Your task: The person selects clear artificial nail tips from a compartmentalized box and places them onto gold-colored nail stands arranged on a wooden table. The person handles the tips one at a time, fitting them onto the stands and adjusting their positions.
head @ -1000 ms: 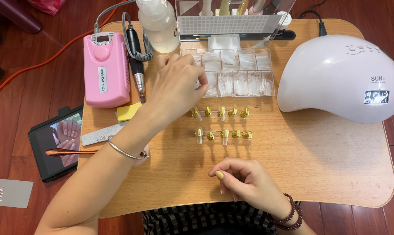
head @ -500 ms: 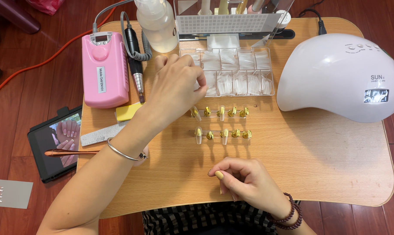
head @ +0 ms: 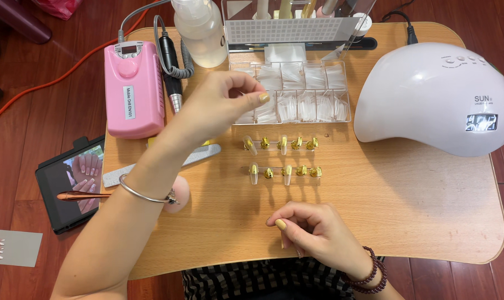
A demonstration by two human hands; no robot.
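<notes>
My left hand (head: 221,105) hovers at the left edge of a clear compartment box (head: 341,114) full of clear nail tips. Its thumb and forefinger are pinched on what looks like a small clear nail tip, mostly hidden by the fingers. Below the box, two rows of gold nail stands (head: 282,143) (head: 285,171) sit on the wooden table (head: 407,205); a few carry clear tips. My right hand (head: 316,233) rests near the table's front edge with fingers curled around a thin clear nail tip.
A white dome nail lamp (head: 435,94) fills the back right. A pink drill unit (head: 134,91), its handpiece (head: 171,78) and a clear bottle (head: 202,30) stand at the back left. A nail file (head: 204,155) lies near my forearm; a tablet (head: 68,186) sits off the left edge.
My left hand has pulled back a little from the box's compartments toward its left edge, fingers now pinched. My right hand has stayed in place.
</notes>
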